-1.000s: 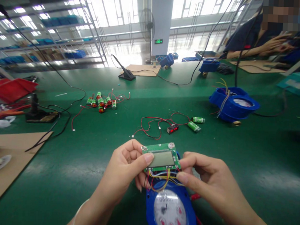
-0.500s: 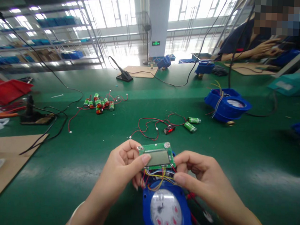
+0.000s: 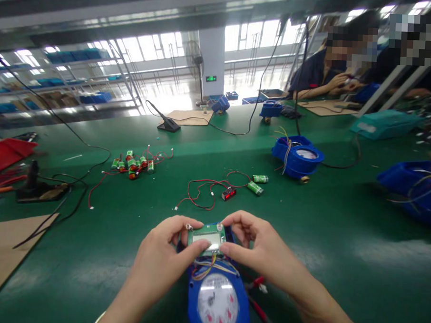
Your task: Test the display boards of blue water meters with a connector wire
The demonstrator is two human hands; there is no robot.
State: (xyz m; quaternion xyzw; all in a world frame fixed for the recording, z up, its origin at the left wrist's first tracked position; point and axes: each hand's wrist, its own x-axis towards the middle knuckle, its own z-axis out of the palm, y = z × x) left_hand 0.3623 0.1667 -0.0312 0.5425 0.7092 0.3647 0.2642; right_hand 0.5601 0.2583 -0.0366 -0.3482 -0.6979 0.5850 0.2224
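Both the left hand [image 3: 161,261] and the right hand [image 3: 265,251] pinch the small green circuit board with grey display [image 3: 205,239] by its short ends, its long axis lying level just above the round blue plastic water meter [image 3: 218,299].

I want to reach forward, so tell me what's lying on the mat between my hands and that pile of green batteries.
Head view: between the hands on the circuit board and the battery pile, only a red lead crosses green mat.

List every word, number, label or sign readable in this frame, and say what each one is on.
No text reads clearly.
Green illuminated sign on the white pillar: characters too blurred.
Small black module with red lit digits: digits unreadable.
White round dial of the blue plastic meter: markings too small.
Grey LCD screen on the green circuit board, held by left hand and right hand: blank.
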